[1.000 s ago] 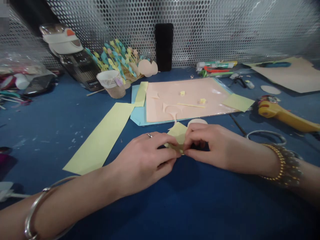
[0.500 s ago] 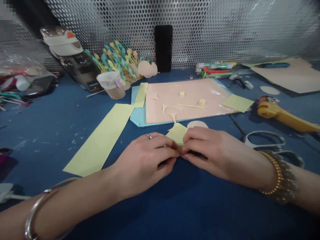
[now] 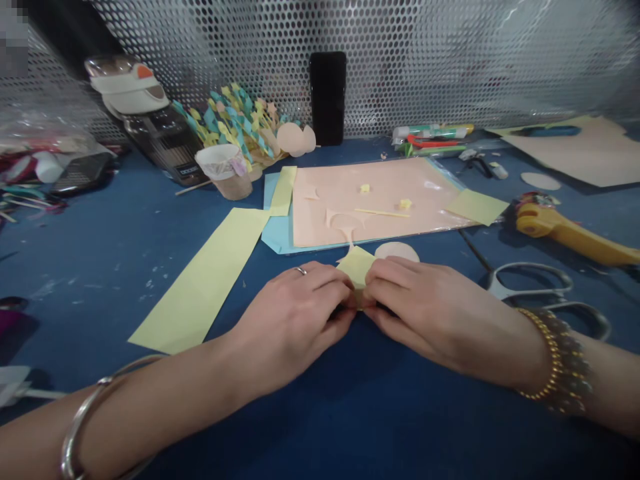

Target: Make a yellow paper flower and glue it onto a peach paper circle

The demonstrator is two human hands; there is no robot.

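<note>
A small piece of yellow paper (image 3: 357, 265) lies low on the blue table, its near edge pinched between both hands. My left hand (image 3: 300, 317) is closed on that edge from the left, fingertips and thumb together. From the right, my right hand (image 3: 425, 303) grips the same edge, its fingertips close to the left ones. The pinched edge looks rolled or folded, partly hidden by the fingers. Just behind my right hand sits a pale paper circle (image 3: 397, 251). A long yellow paper strip (image 3: 200, 283) lies to the left of my left hand.
Behind the hands lies a pink paper stack (image 3: 380, 180) with scraps on it. Scissors (image 3: 535, 280) and a yellow-handled tool (image 3: 570, 233) are at right. A paper cup (image 3: 227, 177), a bottle (image 3: 155, 133) and a phone (image 3: 327, 99) stand at the back.
The fingertips have shifted slightly along the near edge of the yellow paper, with a small gap now showing between them. Both hands still hold it; the view has moved a little.
</note>
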